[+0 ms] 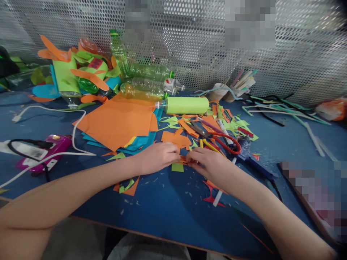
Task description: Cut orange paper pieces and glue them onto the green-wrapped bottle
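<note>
Orange paper piece (183, 159), small and narrow, outline partly hidden by fingers, located mid-table just beyond a lime paper square (178, 167). Left hand (159, 157) and right hand (210, 161), knuckles up, forearms converging, fingertips pinching the piece from either side. Blue table (162, 206), room between forearms to its near edge; paper scraps and red-handled tool (207, 134) crowding the far side
</note>
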The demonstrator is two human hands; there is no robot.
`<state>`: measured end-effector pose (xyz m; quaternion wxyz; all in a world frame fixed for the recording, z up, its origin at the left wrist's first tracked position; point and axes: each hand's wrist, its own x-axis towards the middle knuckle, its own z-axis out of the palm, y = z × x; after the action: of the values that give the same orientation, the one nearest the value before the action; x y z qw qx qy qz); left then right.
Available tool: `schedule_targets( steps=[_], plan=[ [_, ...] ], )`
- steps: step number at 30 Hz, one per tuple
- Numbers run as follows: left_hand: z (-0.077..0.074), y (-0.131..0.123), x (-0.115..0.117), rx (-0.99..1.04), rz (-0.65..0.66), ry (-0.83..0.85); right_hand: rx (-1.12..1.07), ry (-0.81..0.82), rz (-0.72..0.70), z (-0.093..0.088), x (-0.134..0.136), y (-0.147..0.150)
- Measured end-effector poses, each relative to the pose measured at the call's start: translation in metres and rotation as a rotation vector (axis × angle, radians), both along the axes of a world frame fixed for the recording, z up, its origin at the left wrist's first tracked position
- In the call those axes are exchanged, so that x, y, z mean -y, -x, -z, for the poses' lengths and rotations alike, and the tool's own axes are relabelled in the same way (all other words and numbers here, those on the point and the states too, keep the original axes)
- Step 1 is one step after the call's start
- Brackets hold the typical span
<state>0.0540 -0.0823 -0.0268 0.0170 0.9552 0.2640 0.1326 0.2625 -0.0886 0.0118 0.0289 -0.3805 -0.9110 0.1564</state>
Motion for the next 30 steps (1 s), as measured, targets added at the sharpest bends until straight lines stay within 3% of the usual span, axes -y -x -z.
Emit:
schedule_targets(
  steps=[9,16,21,30],
  plan=[
    [-0.0010,0.0014,-0.0027,0.081,0.027,0.034,0.004,0.017,0.061,0.0059,-0.0027,-0.0019],
    [-0.0038,0.0015,-0.0018,0.030,0.014,0.055,0.039,0.011,0.088,0.0029,-0.0006,0.0007],
    [-0.0039,0.0003,-0.0008,0.024,-0.010,0.056,0.081,-0.040,0.040,-0.0027,0.0036,0.0028],
    [-0.0004,0.0012,-0.0022,-0.029,-0.003,0.024,0.010,-0.089,0.003,0.0048,-0.0010,-0.0017]
  ],
)
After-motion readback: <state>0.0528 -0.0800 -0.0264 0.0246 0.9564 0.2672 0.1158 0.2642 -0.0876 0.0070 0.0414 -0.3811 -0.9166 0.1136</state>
